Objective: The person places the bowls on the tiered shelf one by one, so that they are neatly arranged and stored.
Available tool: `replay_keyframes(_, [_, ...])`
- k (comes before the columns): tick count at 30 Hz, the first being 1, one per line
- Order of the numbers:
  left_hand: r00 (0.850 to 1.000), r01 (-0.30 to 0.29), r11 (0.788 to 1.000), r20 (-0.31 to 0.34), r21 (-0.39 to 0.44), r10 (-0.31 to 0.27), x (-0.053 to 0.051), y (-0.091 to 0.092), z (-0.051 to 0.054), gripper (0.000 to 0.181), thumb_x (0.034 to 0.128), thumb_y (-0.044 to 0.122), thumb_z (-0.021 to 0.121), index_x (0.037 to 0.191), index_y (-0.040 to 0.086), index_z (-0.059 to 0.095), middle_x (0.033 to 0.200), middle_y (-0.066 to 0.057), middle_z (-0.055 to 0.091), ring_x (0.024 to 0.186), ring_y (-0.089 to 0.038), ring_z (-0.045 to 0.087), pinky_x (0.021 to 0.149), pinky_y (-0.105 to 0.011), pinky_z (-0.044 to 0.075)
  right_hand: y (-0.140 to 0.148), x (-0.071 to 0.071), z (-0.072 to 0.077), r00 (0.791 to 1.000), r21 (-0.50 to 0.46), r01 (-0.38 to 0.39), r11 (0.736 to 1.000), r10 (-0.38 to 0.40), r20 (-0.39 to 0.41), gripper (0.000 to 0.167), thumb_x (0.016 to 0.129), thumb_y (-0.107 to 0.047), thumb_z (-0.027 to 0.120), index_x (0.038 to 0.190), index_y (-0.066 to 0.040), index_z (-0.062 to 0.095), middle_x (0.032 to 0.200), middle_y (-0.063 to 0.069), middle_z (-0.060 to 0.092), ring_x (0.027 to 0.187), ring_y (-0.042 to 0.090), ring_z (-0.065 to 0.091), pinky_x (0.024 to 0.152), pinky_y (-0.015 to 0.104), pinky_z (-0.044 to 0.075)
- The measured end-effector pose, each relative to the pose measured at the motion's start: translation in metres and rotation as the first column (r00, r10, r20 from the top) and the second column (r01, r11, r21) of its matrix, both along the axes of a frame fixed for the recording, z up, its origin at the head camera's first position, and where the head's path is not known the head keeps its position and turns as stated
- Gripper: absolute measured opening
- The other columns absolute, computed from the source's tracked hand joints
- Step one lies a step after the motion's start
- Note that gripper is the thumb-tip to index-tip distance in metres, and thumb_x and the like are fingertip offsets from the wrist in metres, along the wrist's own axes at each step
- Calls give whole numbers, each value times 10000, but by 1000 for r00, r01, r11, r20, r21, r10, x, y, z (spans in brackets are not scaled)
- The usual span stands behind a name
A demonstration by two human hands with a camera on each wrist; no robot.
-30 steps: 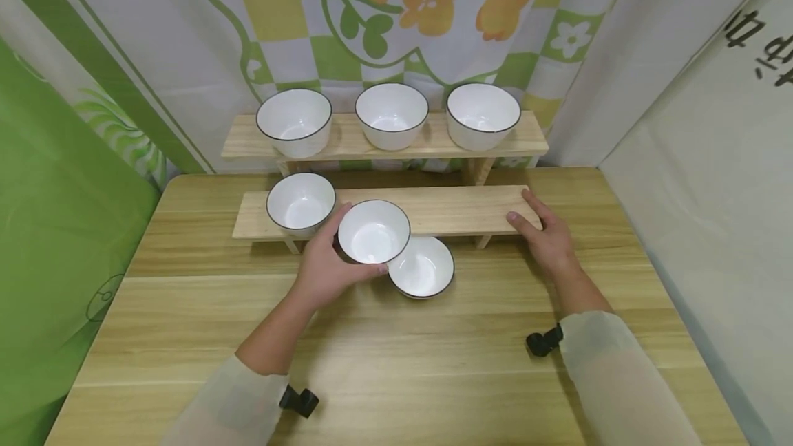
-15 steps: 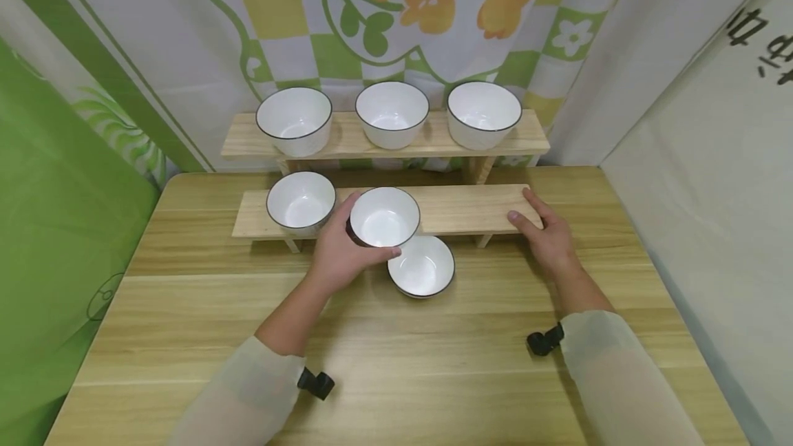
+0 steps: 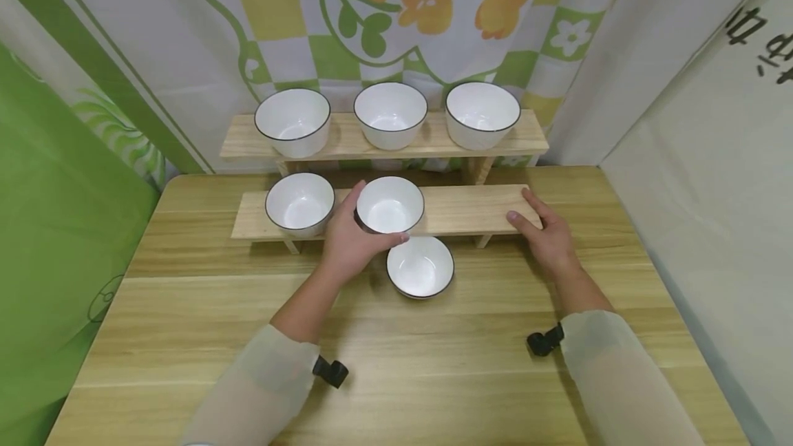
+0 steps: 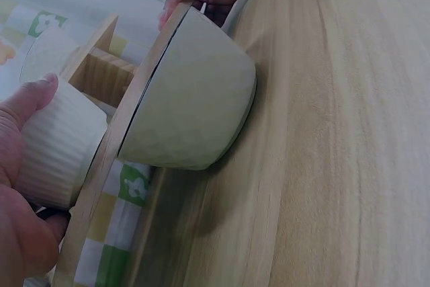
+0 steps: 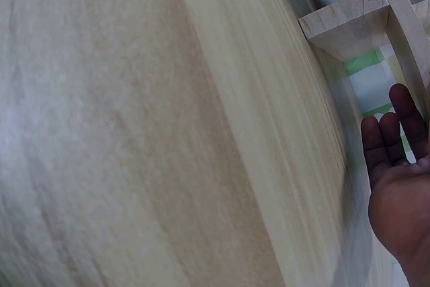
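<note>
My left hand point(image 3: 352, 239) grips a white bowl point(image 3: 390, 205) with a dark rim, thumb on the near side and fingers on the far left. This bowl is at the middle of the lower wooden shelf point(image 3: 467, 208); the left wrist view has its ribbed side point(image 4: 64, 142) against the board. To its left on the same shelf stands a similar bowl point(image 3: 300, 204). Another bowl point(image 3: 421, 267) is on the table just in front of the shelf. My right hand point(image 3: 550, 236) holds the shelf's right end, thumb on top; in the right wrist view several fingers point(image 5: 376, 142) reach below the board.
Behind is a higher wooden shelf point(image 3: 341, 136) bearing three bowls, the left one point(image 3: 293, 122), the middle one point(image 3: 392, 115) and the right one point(image 3: 483, 115). A patterned curtain point(image 3: 279, 12) hangs behind. The wooden table point(image 3: 434, 377) extends toward me.
My left hand has carried its bowl right and away from me, from the shelf's front edge to the middle of the lower shelf. The right hand stays at the shelf's end.
</note>
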State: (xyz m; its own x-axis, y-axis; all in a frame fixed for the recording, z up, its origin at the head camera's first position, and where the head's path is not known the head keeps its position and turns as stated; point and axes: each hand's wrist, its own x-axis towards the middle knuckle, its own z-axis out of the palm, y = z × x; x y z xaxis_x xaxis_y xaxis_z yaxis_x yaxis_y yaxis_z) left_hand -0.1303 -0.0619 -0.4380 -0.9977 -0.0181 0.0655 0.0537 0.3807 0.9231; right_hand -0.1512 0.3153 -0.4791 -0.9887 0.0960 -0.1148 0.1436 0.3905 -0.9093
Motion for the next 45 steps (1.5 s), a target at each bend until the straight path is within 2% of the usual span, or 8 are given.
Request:
replay_keyframes(12, [1000, -12, 1000, -10, 24, 12, -10, 7, 2, 1232, 628, 411, 1008, 1630, 171, 332, 1553, -68, 484, 1383, -256, 483, 1162, -443, 375, 2, 0, -2, 1000, 30, -6, 1000, 6, 8, 807, 955, -554, 707, 1630, -331, 325, 1704, 29, 211, 1565, 297, 162, 1252, 497, 206])
replay_keyframes(19, [999, 30, 999, -23, 42, -29, -12, 7, 1, 1252, 652, 418, 999, 1645, 161, 280, 1554, -82, 467, 1379, -260, 484, 1165, -449, 375, 3, -1, -3, 1000, 36, -12, 999, 11, 11, 812, 956, -557, 703, 1633, -333, 314, 1705, 22, 205, 1566, 303, 154, 1253, 502, 201])
replay_keyframes(26, [997, 68, 994, -45, 88, -65, -9, 4, -1, 1343, 645, 454, 1001, 1670, 188, 176, 1636, -86, 341, 1461, -232, 383, 1212, -399, 305, 2, 0, -2, 1000, 17, -8, 1000, 7, 13, 807, 954, -552, 708, 1630, -339, 322, 1705, 29, 209, 1566, 291, 155, 1255, 498, 196])
replay_keyframes(33, [998, 53, 998, -39, 32, -51, -3, 1, -3, 1323, 659, 483, 984, 1670, 183, 187, 1671, -87, 288, 1517, -234, 285, 1233, -408, 257, 3, 0, -2, 1000, 31, -4, 999, 3, 15, 815, 951, -560, 708, 1631, -331, 323, 1703, 29, 214, 1564, 295, 168, 1252, 500, 207])
replay_keyframes(38, [998, 57, 998, -30, 27, -56, 4, -1, -3, 1319, 675, 457, 985, 1675, 189, 167, 1697, -53, 237, 1545, -204, 219, 1243, -391, 242, 3, -1, -3, 1000, 34, -11, 999, 10, 12, 809, 956, -558, 703, 1632, -341, 315, 1705, 11, 204, 1565, 293, 161, 1252, 505, 205])
replay_keyframes(42, [997, 72, 995, -34, 67, -70, 10, -4, -5, 1309, 689, 432, 986, 1675, 199, 157, 1692, -14, 233, 1533, -157, 249, 1226, -318, 278, 4, -1, -4, 1000, 25, -14, 1000, 14, 16, 801, 960, -554, 699, 1631, -359, 308, 1707, 8, 199, 1568, 293, 149, 1252, 513, 198])
replay_keyframes(45, [994, 92, 987, -72, 135, -83, 14, -6, -9, 1216, 705, 336, 993, 1650, 181, 243, 1645, -16, 309, 1501, -162, 328, 1204, -289, 315, 4, -1, -4, 1000, 23, -14, 1000, 13, 22, 801, 958, -556, 700, 1630, -369, 306, 1708, 1, 193, 1569, 290, 140, 1254, 513, 191])
